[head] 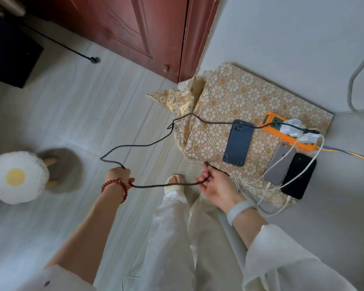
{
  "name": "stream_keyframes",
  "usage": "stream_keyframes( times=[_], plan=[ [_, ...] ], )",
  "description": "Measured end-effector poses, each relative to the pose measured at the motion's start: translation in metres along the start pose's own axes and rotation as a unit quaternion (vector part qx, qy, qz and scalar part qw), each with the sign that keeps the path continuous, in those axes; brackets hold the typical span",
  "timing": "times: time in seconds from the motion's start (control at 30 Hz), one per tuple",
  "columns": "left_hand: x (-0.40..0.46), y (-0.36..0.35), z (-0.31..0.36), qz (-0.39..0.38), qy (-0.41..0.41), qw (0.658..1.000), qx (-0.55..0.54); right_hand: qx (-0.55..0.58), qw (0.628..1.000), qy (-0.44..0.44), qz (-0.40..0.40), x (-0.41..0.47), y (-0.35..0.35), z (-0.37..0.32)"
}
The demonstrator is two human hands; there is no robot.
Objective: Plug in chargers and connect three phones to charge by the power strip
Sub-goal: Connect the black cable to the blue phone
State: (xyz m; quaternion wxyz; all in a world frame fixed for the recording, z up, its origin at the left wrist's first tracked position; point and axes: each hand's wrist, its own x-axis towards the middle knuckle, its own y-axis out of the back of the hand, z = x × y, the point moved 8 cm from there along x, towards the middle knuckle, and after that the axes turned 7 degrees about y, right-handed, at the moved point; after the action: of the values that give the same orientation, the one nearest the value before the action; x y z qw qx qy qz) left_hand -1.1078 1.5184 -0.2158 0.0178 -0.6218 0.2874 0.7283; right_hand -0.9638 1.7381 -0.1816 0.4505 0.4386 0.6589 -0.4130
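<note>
Cloth: cream with a gold flower pattern
Power strip: orange
Cable in both hands: black
Phones: blue, grey, black
Charger leads: white
Door: dark red-brown
Stool cushion: white, yellow centre
Left-wrist beads: red

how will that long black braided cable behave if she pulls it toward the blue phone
The long black braided cable looks floppy: it sags between the left hand and right hand. Its kinks near the patterned cloth may snag.
</note>
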Motion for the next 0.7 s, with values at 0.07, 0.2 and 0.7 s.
stream_keyframes(
  times=[0.07, 0.2, 0.7],
  plan=[
    [-0.004, 0.002, 0.011, 0.082, -0.074, 0.971, 0.21, -0.14, 0.986, 0.026, -0.089, -0.014, -0.009, 0.006],
    [-0.039, -0.043, 0.027, 0.007, -0.178, 0.957, 0.228, -0.382, 0.896, 0.104, -0.203, -0.032, -0.023, 0.012],
    [-0.083, -0.108, -0.019, -0.395, -0.175, 0.887, 0.161, -0.113, 0.98, 0.019, -0.164, 0.004, -0.005, -0.02]
  ],
)
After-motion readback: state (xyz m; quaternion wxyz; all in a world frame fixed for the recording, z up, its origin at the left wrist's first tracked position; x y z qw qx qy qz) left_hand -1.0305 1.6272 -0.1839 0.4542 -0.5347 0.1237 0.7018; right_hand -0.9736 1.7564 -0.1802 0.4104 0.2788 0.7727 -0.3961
